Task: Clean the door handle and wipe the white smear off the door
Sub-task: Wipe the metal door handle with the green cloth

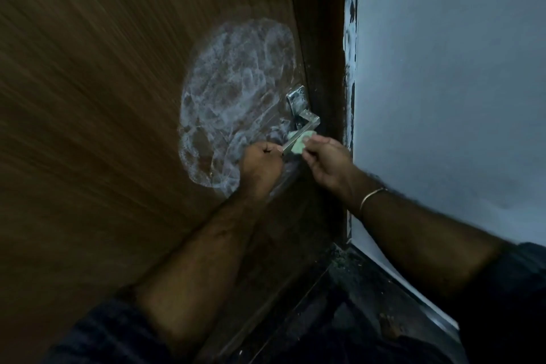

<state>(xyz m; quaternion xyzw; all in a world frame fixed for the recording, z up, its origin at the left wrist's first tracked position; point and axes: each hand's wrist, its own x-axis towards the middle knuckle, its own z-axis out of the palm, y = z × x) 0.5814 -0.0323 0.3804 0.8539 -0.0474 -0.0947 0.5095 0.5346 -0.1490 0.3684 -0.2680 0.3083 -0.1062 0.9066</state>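
Your left hand (pixel 260 161) is curled into a fist around the free end of the door handle (pixel 301 124); your right hand (pixel 323 162) pinches a pale green sponge (pixel 300 142) against the lever. White smear (pixel 236 103) covers the door (pixel 103 83) just left of the handle, untouched.

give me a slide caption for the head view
Left hand grips the metal door handle while right hand rubs a pale green pad on it, white smear beside.
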